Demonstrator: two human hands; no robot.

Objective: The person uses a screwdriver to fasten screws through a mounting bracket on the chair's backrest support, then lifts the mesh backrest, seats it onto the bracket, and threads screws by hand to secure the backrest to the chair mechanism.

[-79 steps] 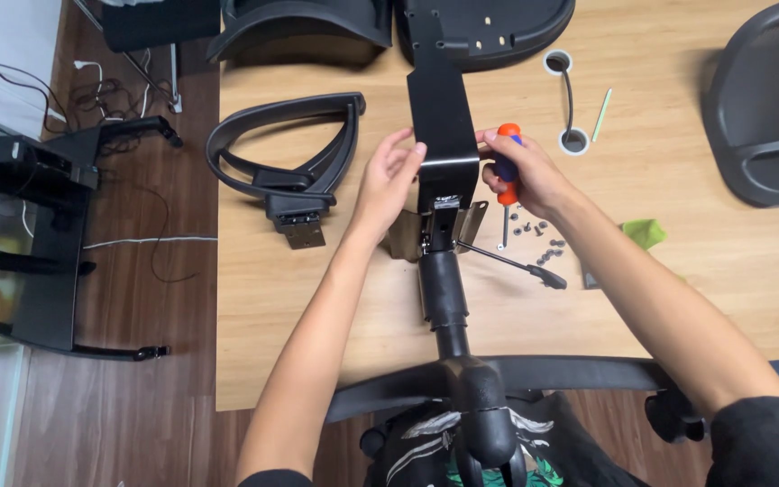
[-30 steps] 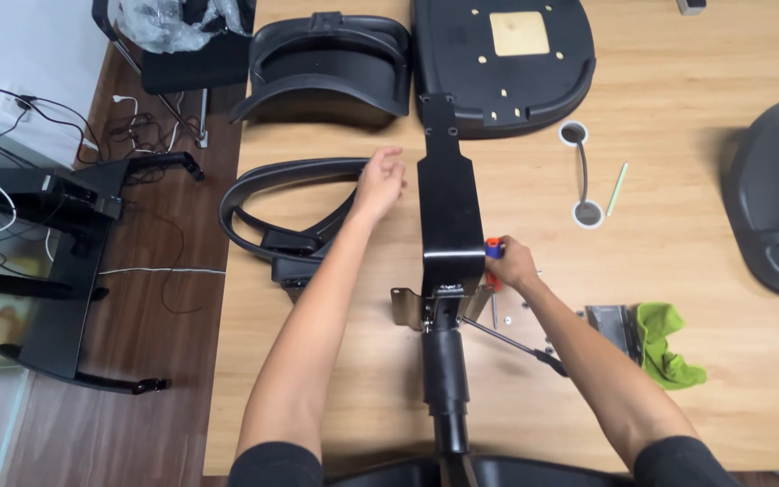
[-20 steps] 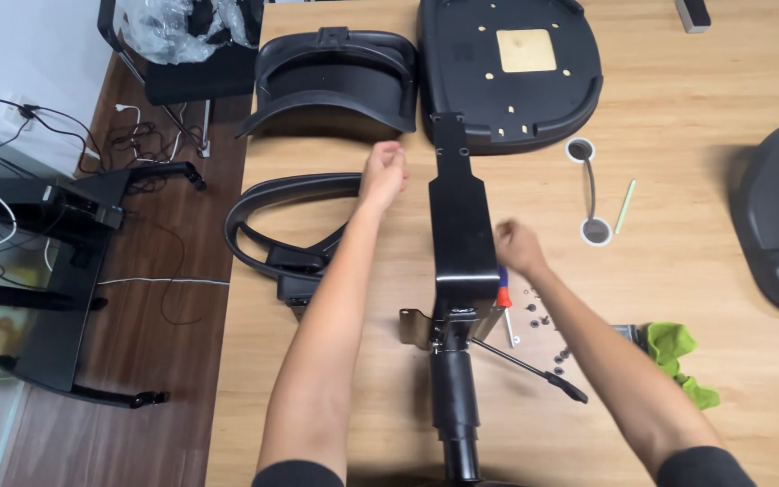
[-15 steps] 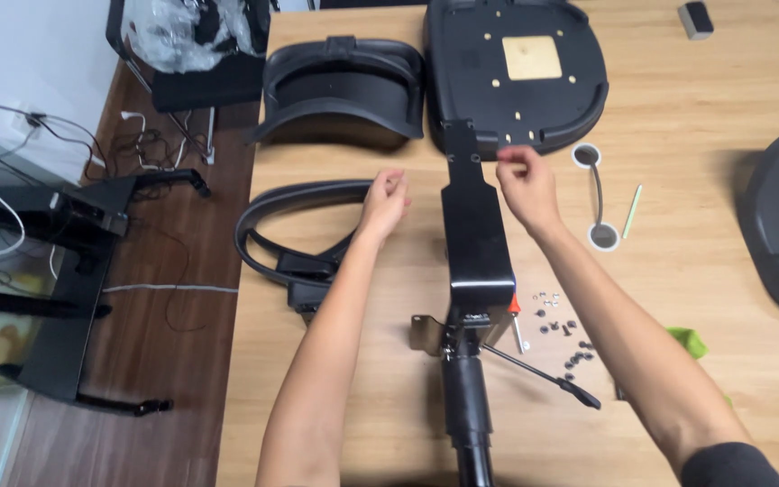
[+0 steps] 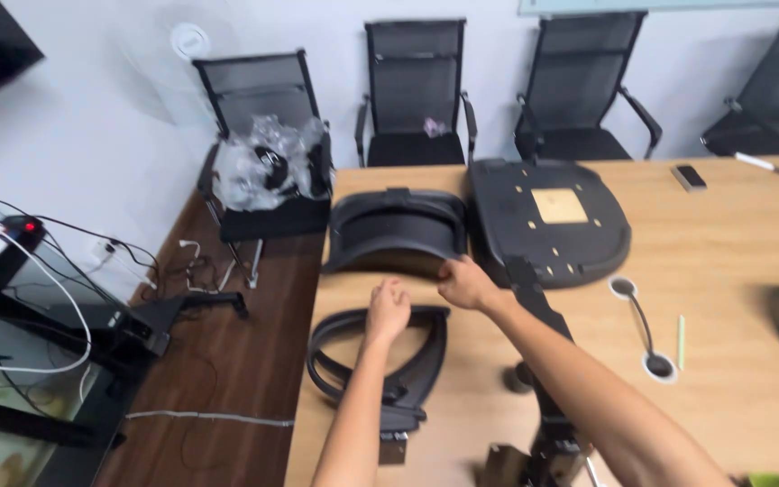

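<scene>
My left hand [image 5: 389,308] hovers, loosely curled, just above the top of a black loop-shaped chair armrest [image 5: 373,366] lying on the wooden table [image 5: 741,234]; whether it touches is unclear. My right hand [image 5: 464,282] reaches across to the lower right edge of a second curved black armrest piece [image 5: 396,230], fingers bent at its rim; an actual grip cannot be made out. Right of it lies the black seat pan [image 5: 547,218], upside down, with a tan square patch. A black chair mechanism and column [image 5: 543,361] runs under my right forearm.
A white-capped cable with two round ends [image 5: 642,329] and a green stick [image 5: 680,329] lie right of the mechanism. A phone [image 5: 688,177] lies far back. Mesh chairs [image 5: 413,90] line the wall; one holds plastic wrap [image 5: 268,167]. Cables and a dark stand [image 5: 65,316] fill the floor at left.
The view has tilted up, now showing the wall and chairs. My right hand left the mechanism and crossed left to the upper armrest piece. My left hand stays near the loop armrest.
</scene>
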